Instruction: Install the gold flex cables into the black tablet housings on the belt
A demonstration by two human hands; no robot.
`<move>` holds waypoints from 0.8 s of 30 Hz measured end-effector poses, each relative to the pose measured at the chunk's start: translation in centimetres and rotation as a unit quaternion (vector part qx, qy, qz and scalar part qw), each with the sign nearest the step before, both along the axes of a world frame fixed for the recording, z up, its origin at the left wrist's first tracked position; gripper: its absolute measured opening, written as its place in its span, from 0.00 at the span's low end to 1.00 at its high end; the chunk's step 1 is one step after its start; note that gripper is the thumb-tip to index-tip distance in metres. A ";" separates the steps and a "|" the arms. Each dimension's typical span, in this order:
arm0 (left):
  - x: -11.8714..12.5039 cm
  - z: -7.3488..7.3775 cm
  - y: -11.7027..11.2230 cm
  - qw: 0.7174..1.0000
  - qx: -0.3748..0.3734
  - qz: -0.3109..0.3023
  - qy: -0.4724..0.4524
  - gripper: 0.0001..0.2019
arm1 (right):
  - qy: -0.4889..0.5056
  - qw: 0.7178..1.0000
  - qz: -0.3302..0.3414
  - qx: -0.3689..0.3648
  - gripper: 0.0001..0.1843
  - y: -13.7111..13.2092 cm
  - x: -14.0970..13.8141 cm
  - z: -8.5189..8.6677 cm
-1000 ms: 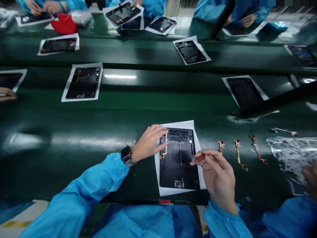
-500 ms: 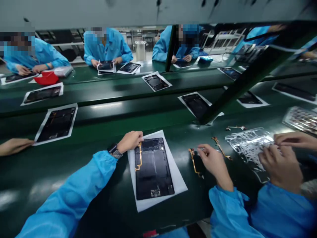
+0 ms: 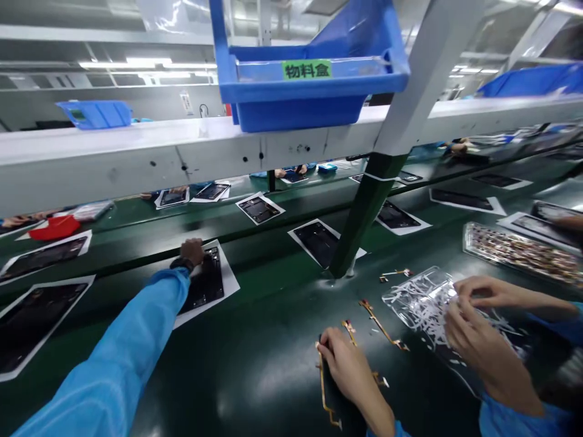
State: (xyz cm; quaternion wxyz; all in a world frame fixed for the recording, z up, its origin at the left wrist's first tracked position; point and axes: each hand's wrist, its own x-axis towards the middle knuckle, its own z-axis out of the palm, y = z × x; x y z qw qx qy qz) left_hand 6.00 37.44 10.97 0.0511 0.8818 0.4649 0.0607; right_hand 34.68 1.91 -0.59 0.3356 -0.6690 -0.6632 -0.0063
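Note:
My left hand (image 3: 192, 250) is stretched far out, fingers curled, on the top edge of a black tablet back panel (image 3: 203, 285) that lies on a white sheet (image 3: 228, 282) on the green belt. My right hand (image 3: 342, 359) rests near the front edge with its fingers closed on the upper end of an orange flex cable (image 3: 324, 388). Two more flex cables (image 3: 380, 325) lie just right of it. A co-worker's two hands (image 3: 473, 328) pick at a clear plastic tray (image 3: 423, 300) on the right.
A dark green post (image 3: 362, 212) stands in the belt's middle under a grey rail carrying a blue bin (image 3: 310, 67). Several more panels on white sheets (image 3: 319, 241) lie along the belts. A tray of small parts (image 3: 519, 249) sits far right.
My left hand has pushed the panel away to the left across the belt. My right hand has come down onto a flex cable. The view has tilted up.

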 end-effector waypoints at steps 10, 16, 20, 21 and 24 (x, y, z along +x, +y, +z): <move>25.9 -6.6 -9.7 0.965 -0.031 -0.261 -0.002 0.14 | 0.145 0.971 -0.017 -0.187 0.05 -0.3 0.2 -0.1; 29.3 -7.6 -10.1 0.956 -0.037 -0.280 0.083 0.12 | 0.136 0.976 -0.022 -0.167 0.06 -0.3 0.0 0.3; 29.4 -7.8 -10.1 0.954 -0.023 -0.271 0.125 0.14 | 0.121 0.979 -0.026 -0.163 0.06 -0.3 -0.1 0.1; 29.4 -7.6 -10.1 0.954 -0.019 -0.270 0.130 0.14 | 0.120 0.979 -0.029 -0.163 0.06 -0.3 -0.2 0.0; 28.6 -6.6 -9.9 0.954 -0.006 -0.274 0.123 0.14 | 0.152 0.976 -0.028 -0.153 0.05 -0.2 -0.1 0.0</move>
